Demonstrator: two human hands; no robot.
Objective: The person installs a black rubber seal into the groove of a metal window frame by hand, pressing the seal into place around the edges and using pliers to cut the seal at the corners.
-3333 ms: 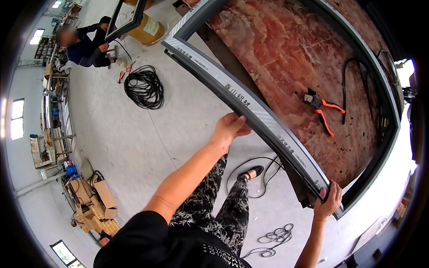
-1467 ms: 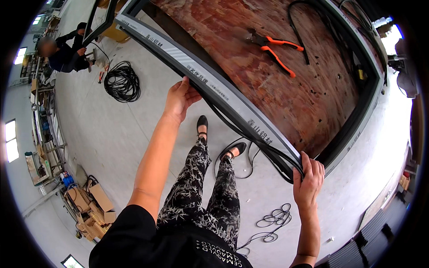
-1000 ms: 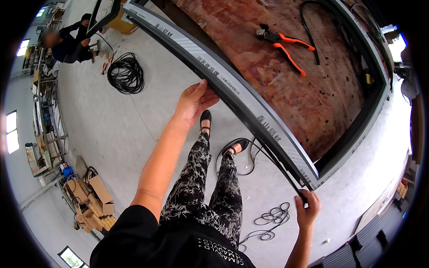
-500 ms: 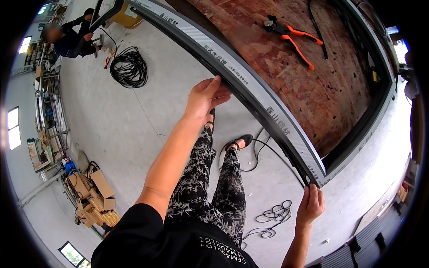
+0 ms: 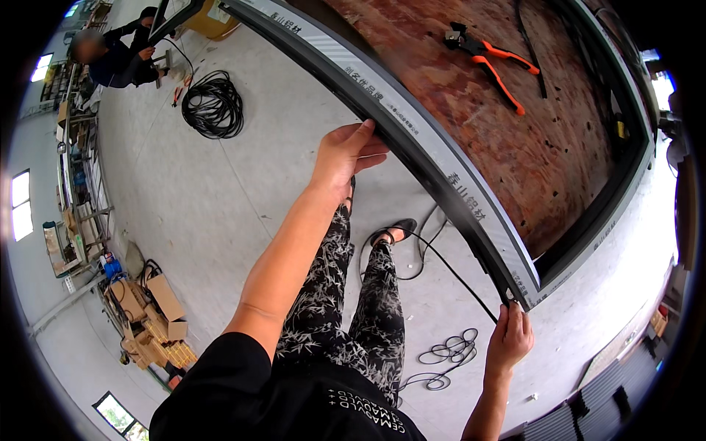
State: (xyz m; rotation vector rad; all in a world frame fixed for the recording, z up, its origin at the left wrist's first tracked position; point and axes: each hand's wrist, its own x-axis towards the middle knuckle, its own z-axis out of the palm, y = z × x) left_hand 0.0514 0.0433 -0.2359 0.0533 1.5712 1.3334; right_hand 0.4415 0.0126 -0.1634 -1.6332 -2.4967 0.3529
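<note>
A metal window frame [image 5: 471, 192] with pale printed protective film and a black outer edge runs from upper left to a corner at lower right. My left hand [image 5: 346, 158] grips its near edge, the thumb pressed on the black side and the other fingers curled underneath. At the corner, my right hand [image 5: 511, 339] is closed, fingertips pinching a thin black rubber strip [image 5: 460, 279] against the frame's end. That strip droops from the right hand toward my feet. What lies under the right fingertips is partly hidden.
Pliers with orange handles [image 5: 494, 62] lie on a worn reddish-brown tabletop [image 5: 441, 110] inside the frame. Black cable coils [image 5: 212, 104] and loose strip loops [image 5: 448, 353] rest on the floor. Another person [image 5: 121, 55] works at far left, near a frame. Cardboard boxes [image 5: 168, 298] stand at lower left.
The frame and pliers appear slightly farther right in view. Near my right hand, the black strip now hangs lower and farther from the frame edge. Both hands keep their grip.
</note>
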